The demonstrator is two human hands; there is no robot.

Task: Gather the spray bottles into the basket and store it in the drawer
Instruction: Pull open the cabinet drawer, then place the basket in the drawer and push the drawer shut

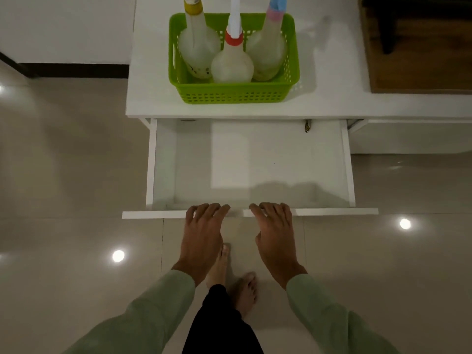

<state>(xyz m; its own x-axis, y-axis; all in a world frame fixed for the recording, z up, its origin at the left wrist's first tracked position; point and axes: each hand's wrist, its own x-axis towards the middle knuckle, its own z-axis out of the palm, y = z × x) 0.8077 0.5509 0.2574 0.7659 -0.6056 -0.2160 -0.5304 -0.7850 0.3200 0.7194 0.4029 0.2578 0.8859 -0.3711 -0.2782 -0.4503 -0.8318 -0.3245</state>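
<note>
A green plastic basket [229, 94] stands on the white cabinet top [150, 93]. Three pale spray bottles stand upright inside it: one with a yellow collar [198, 47] at the left, one with a red collar [232, 65] in the middle front, one with a pink and blue collar [267, 52] at the right. Below, the white drawer [255, 159] is pulled out and holds nothing. My left hand [204, 233] and my right hand [274, 236] both rest with fingers curled over the drawer's front panel [332, 212], side by side near its middle.
Glossy tiled floor [76, 175] surrounds the cabinet, with ceiling-light reflections. My bare feet [235, 279] stand just below the drawer front. A dark wooden surface [419, 47] lies at the upper right. A small metal catch [307, 127] hangs at the drawer's back edge.
</note>
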